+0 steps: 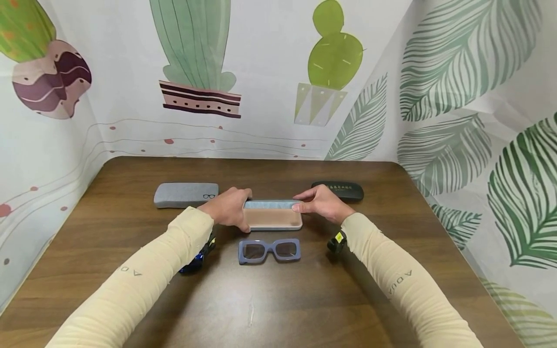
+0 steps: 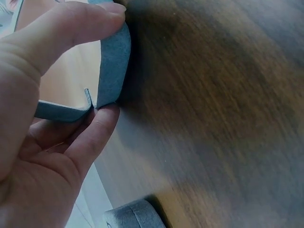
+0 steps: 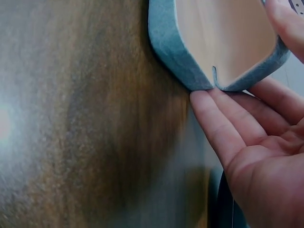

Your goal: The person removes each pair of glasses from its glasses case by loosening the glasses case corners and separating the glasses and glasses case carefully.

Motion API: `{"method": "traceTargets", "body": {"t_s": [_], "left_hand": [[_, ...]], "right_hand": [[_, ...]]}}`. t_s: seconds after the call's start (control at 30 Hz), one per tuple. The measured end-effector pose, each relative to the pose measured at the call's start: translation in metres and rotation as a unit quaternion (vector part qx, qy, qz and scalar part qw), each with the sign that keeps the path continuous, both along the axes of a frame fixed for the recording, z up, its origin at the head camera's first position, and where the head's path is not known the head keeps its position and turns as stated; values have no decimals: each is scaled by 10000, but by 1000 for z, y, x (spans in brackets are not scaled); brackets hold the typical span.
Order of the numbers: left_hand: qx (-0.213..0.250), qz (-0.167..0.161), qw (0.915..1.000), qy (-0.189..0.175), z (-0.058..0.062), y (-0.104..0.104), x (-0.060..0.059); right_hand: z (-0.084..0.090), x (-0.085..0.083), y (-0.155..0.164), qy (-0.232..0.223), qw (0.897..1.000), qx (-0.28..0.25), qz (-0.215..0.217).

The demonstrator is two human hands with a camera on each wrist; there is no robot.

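Observation:
An open glasses case [image 1: 271, 217], blue-grey outside and tan inside, lies at the middle of the brown table [image 1: 278, 299]. My left hand [image 1: 237, 210] grips its left end; in the left wrist view the thumb [image 2: 71, 23] lies on the case wall [image 2: 114, 66] and a finger sits under the corner. My right hand [image 1: 313, 203] holds the right end, thumb on the raised lid, while its fingers [image 3: 213, 118] touch the case's corner [image 3: 190, 66] from behind. Blue-framed sunglasses [image 1: 269, 250] lie unfolded just in front of the case, touched by neither hand.
A shut grey case [image 1: 184, 195] lies left of my left hand. A black case [image 1: 344, 190] lies behind my right hand. Printed fabric walls close in the table's back and sides.

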State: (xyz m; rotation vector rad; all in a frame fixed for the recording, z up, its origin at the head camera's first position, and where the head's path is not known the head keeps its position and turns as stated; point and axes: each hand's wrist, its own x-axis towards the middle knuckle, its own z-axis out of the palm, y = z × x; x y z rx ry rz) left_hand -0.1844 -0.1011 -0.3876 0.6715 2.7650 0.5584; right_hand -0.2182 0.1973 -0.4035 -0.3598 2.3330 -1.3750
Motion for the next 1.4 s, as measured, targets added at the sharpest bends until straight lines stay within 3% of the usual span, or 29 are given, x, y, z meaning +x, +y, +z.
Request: {"method": "traceTargets", "body": {"t_s": [0.77,1.0,1.4], "left_hand": [[100,-42,9999,-126,1,-2,-1],[133,11,9993,-359,7,-3,0],[100,52,9992,-392,5,-4,2]], "right_hand": [[-4,1,4,243,9997,79,62],[-6,1,7,742,9954,581,172],[-8,3,3,860,9940,644,181]]}}
